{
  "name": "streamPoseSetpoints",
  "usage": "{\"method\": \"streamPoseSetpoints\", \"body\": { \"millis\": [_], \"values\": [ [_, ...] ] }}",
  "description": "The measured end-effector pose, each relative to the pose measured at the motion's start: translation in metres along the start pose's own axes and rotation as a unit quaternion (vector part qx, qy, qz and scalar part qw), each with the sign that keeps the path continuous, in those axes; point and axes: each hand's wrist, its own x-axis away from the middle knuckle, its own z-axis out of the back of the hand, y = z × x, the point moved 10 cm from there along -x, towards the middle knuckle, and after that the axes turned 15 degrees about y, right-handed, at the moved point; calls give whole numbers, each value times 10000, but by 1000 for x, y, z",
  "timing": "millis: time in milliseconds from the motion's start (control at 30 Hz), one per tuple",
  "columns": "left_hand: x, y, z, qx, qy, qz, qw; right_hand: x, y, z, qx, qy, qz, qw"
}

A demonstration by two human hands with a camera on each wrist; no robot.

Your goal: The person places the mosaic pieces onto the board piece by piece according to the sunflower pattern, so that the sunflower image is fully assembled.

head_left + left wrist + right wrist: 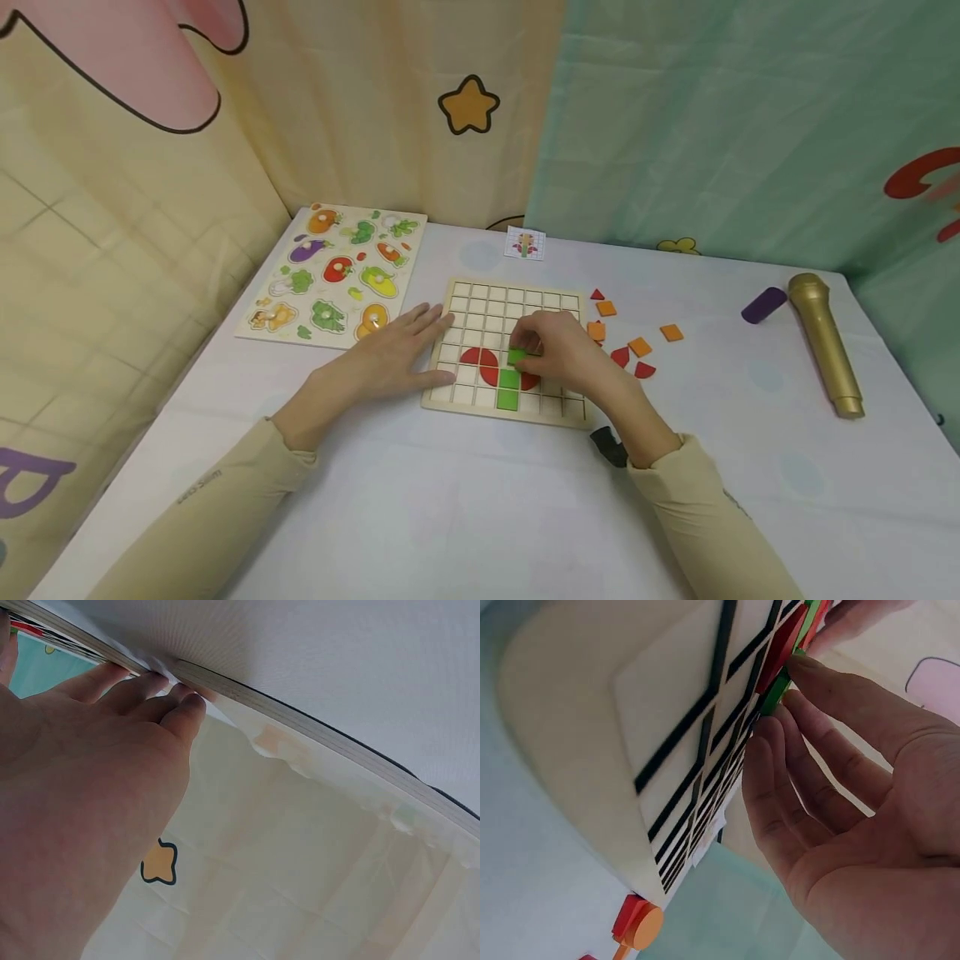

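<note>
A square wooden grid board [471,398] lies on the table, with two green square tiles [507,389] stacked in one column. Red curved tiles [480,363] sit on either side of that column; the right ones are partly covered by my hand. My right hand [566,350] pinches another green square tile [517,357] between thumb and fingertips, just above the two green ones. In the right wrist view this green tile [775,693] is at the board's surface. My left hand [393,358] rests with extended fingers and thumb at the board's left edge.
Right of the board lie loose orange squares [640,347] and red pieces [645,370]. A small pattern card [525,243] is behind it. A vegetable puzzle board [337,242] lies back left. Farther right are a purple cylinder [764,306] and a gold microphone [827,346].
</note>
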Motion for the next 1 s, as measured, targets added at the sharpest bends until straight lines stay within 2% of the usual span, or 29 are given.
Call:
{"method": "streamPoseSetpoints", "body": {
  "millis": [433,867,1000],
  "values": [
    [1,-1,1,-15,-28,54,10000,1,-1,-5,-81,-169,-2,9998],
    [-1,3,1,-54,-37,6,10000,10,7,1,-218,-693,-135,9973],
    [0,2,1,-35,-33,41,10000,10,5,-2,-207,-828,4,9964]
  ]
}}
